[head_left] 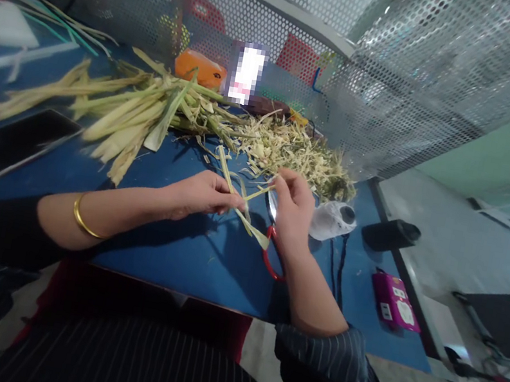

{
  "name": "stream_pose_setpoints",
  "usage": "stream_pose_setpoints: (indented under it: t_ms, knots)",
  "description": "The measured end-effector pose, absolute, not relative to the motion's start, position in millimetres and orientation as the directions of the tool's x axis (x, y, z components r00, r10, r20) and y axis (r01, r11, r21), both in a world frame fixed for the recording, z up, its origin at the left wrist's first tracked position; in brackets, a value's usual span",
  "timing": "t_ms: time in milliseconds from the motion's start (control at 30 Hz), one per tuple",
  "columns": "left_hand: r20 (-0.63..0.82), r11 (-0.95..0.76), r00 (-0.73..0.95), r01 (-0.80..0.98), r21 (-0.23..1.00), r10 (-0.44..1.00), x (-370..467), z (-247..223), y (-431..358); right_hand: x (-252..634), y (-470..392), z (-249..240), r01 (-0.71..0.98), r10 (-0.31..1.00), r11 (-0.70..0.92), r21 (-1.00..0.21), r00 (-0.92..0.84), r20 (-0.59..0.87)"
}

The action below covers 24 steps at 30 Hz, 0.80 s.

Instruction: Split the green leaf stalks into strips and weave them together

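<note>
Husks [127, 107] matt, papery, fibrous, rough at the ends. Scissor handles [264, 256] glossy plastic, blade [272, 207] shiny metal; bangle [78, 217] polished metal. Table [165, 261] smooth, slight sheen; screen [245, 13] perforated metal; sleeve [325, 353] matt cloth.

A blue flat-topped table [165, 257] spans mid-frame. Silver perforated metal panels [426, 70] fill much of the top, blurred red shapes [297, 53] showing through at upper centre. On the right, a pale green wall [507, 142] stands beyond smooth grey floor [432, 214].
</note>
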State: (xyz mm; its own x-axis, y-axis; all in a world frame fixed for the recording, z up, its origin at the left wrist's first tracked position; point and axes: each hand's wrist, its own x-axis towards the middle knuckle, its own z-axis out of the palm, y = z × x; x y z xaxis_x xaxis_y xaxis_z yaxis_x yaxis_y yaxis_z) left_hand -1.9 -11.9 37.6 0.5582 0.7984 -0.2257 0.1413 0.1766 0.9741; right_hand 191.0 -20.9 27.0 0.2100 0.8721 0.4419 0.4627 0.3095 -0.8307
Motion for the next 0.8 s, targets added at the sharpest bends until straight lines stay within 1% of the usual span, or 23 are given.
stream_pose_setpoints:
  t_ms: [33, 67, 100, 133, 167, 200, 233, 267, 300, 367, 500, 567, 633, 667, 700, 733, 800]
  knots:
    - [-0.216, 0.156, 0.564, 0.154, 0.976, 0.797, -1.4, 37.9, -13.0, 191.9, -22.4, 30.1, 0.599, 0.808, 0.334, -0.728, 0.216, 0.548]
    - [-0.205, 0.130, 0.570, 0.169, 0.977, 0.796, -0.8, 38.1, -14.2, 191.4, -24.4, 32.9, 0.698, 0.762, 0.346, -0.627, 0.180, 0.622]
    - [-0.191, 0.100, 0.575, 0.186, 0.977, 0.795, -0.2, 37.9, -15.4, 189.7, -26.5, 35.0, 0.747, 0.759, 0.366, -0.554, 0.105, 0.643]
    - [-0.175, 0.066, 0.580, 0.205, 0.976, 0.795, 0.4, 37.3, -16.4, 187.1, -28.7, 36.2, 0.747, 0.790, 0.404, -0.529, 0.007, 0.613]
    - [-0.162, 0.030, 0.589, 0.227, 0.973, 0.792, 1.1, 36.4, -17.4, 183.7, -30.7, 36.5, 0.705, 0.833, 0.439, -0.557, -0.088, 0.546]
    - [-0.153, -0.003, 0.601, 0.251, 0.968, 0.785, 1.9, 35.2, -18.1, 180.1, -32.5, 36.1, 0.635, 0.874, 0.447, -0.630, -0.161, 0.458]
    - [-0.150, -0.031, 0.615, 0.273, 0.961, 0.774, 2.6, 33.9, -18.6, 176.7, -34.1, 35.1, 0.551, 0.908, 0.415, -0.724, -0.204, 0.366]
    - [-0.151, -0.052, 0.628, 0.293, 0.955, 0.764, 3.3, 32.6, -18.9, 173.7, -35.5, 33.8, 0.470, 0.935, 0.351, -0.810, -0.211, 0.283]
    - [-0.153, -0.067, 0.634, 0.309, 0.949, 0.758, 4.0, 31.4, -19.0, 171.3, -36.7, 32.4, 0.402, 0.956, 0.283, -0.871, -0.191, 0.223]
    - [-0.148, -0.085, 0.635, 0.322, 0.943, 0.758, 4.8, 29.8, -18.6, 168.6, -38.6, 29.5, 0.335, 0.977, 0.213, -0.918, -0.099, 0.190]
    - [-0.101, -0.143, 0.662, 0.305, 0.941, 0.743, 4.2, 27.5, -17.1, 167.1, -38.2, 21.0, 0.345, 0.948, 0.271, -0.899, 0.068, 0.312]
    - [-0.098, -0.147, 0.678, 0.295, 0.944, 0.728, 3.9, 26.1, -17.2, 167.2, -35.4, 17.2, 0.331, 0.947, 0.266, -0.905, 0.086, 0.309]
    - [-0.124, -0.095, 0.658, 0.287, 0.953, 0.743, 4.2, 25.4, -17.3, 169.2, -32.5, 17.5, 0.345, 0.953, 0.252, -0.904, 0.075, 0.294]
    - [-0.150, -0.043, 0.635, 0.277, 0.960, 0.758, 4.4, 25.6, -17.0, 171.2, -31.6, 19.7, 0.379, 0.943, 0.270, -0.885, 0.081, 0.322]
    - [-0.180, 0.028, 0.600, 0.254, 0.967, 0.779, 4.5, 26.1, -16.2, 173.6, -31.7, 23.3, 0.436, 0.917, 0.310, -0.845, 0.098, 0.388]
    - [-0.210, 0.108, 0.557, 0.211, 0.971, 0.803, 4.5, 27.2, -14.8, 176.2, -32.7, 27.8, 0.513, 0.869, 0.362, -0.778, 0.117, 0.481]
    - [-0.247, 0.243, 0.484, 0.072, 0.967, 0.840, 3.4, 30.4, -10.2, 180.2, -37.8, 37.1, 0.681, 0.708, 0.453, -0.576, 0.118, 0.696]
